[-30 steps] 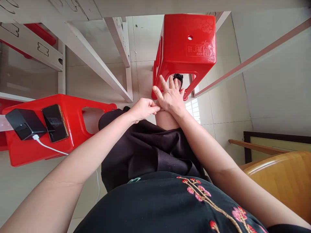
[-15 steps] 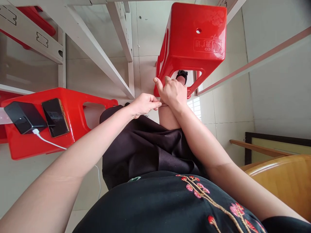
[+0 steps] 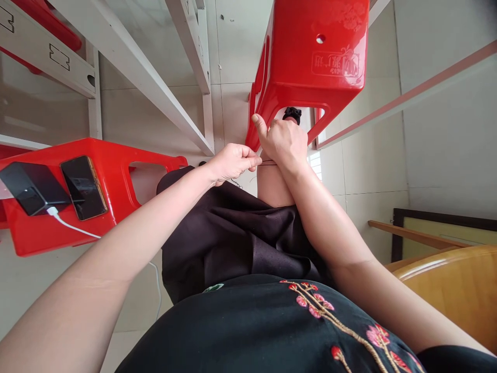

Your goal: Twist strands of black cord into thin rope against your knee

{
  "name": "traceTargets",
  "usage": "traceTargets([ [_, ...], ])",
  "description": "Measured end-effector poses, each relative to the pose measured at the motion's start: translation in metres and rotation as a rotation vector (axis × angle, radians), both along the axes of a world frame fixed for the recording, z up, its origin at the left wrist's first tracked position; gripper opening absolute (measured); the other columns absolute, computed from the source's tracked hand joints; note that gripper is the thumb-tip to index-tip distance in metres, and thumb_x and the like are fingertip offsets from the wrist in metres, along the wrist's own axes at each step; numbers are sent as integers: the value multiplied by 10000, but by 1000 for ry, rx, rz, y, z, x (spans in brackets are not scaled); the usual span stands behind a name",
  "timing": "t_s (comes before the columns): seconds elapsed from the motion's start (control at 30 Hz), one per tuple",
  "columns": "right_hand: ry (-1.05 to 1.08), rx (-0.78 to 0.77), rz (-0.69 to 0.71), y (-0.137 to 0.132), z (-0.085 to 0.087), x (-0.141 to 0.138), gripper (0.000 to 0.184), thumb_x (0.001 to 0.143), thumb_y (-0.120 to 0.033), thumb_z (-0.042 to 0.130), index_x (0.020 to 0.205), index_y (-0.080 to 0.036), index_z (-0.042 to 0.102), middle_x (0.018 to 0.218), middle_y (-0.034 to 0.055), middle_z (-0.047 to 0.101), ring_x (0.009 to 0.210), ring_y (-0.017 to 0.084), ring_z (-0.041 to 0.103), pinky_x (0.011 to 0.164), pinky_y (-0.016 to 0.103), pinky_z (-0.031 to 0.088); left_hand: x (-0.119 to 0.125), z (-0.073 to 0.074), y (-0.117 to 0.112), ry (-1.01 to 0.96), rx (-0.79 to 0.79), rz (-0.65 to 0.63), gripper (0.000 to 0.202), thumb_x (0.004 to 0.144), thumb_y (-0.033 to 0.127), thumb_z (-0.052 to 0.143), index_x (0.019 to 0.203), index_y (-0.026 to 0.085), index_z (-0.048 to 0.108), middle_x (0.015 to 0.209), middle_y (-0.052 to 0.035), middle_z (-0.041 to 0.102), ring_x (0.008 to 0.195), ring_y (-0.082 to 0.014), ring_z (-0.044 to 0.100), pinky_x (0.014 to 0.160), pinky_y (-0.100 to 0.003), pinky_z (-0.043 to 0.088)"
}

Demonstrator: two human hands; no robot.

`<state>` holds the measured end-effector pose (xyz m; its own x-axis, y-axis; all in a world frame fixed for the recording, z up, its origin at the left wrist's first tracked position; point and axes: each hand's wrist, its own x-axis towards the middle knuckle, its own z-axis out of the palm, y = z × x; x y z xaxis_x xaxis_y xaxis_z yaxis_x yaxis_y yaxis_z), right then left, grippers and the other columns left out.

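- The left hand (image 3: 233, 163) is held just beside the right hand, and its left fingers (image 3: 251, 160) are pinched closed on the end of a thin dark thread (image 3: 268, 162).
- The thread is stretched across a bare leg (image 3: 274, 186), close above the skin, and its far end is hidden under the right hand (image 3: 284, 145).
- The right hand is laid over the leg with the thumb raised and the other fingers bent down out of sight; whether the thread is gripped by it cannot be told.
- A dark satin skirt (image 3: 233, 238) is bunched below the hands, and a black embroidered top (image 3: 330, 321) is seen nearest the camera.
- A black bow (image 3: 292, 114) is seen beyond the right hand, through the opening of a red plastic stool (image 3: 310, 52).
- A second red plastic stool (image 3: 93, 181) stands to the left, with a smartphone (image 3: 83, 187) and a black power bank (image 3: 31, 189) lying on it, joined to a white cable (image 3: 73, 229).
- A white metal shelf rack (image 3: 132, 57) stands on the tiled floor (image 3: 236, 52).
- A wooden chair (image 3: 446, 295) is seen at lower right.
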<state>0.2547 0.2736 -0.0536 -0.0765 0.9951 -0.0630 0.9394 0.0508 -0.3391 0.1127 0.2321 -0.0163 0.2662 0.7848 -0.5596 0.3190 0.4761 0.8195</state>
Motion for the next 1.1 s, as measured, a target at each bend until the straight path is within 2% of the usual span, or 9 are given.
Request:
traceTargets([
  [0.2,37,14,-83,-5,15,-3,853,830,-706,-8,892,-126,615,897,143,613,1058,347,571,834,535,448,0,4,1,5,-23,-14,175,768,260,648,685,133,560,600,13,543,391,-5,304,419,-192,256],
  [0.7,82,-19,-95,-4,20,0,773,848,-699,41,830,-169,604,863,124,616,1059,343,561,848,538,420,-6,3,-1,-54,-56,20,219,774,325,653,686,144,565,611,14,520,380,8,265,444,-210,305],
  [0.87,80,-28,-92,-4,19,1,727,872,-668,57,835,-182,597,864,124,619,1047,327,559,834,511,422,-7,1,-2,-81,-75,41,196,803,342,618,780,148,612,660,8,523,377,11,262,402,-190,247],
  [1.0,67,-28,-88,-5,22,1,740,874,-659,37,822,-176,595,856,128,617,1036,321,561,819,491,422,-9,1,-2,-94,-98,83,270,837,412,548,828,153,623,655,6,503,372,7,235,364,-181,150],
  [1.1,54,-28,-88,-6,24,0,751,873,-657,21,816,-177,596,843,125,618,1018,312,569,807,476,424,-10,3,-2,-119,-124,88,301,840,442,524,833,158,624,640,9,498,367,4,216,356,-180,141],
])
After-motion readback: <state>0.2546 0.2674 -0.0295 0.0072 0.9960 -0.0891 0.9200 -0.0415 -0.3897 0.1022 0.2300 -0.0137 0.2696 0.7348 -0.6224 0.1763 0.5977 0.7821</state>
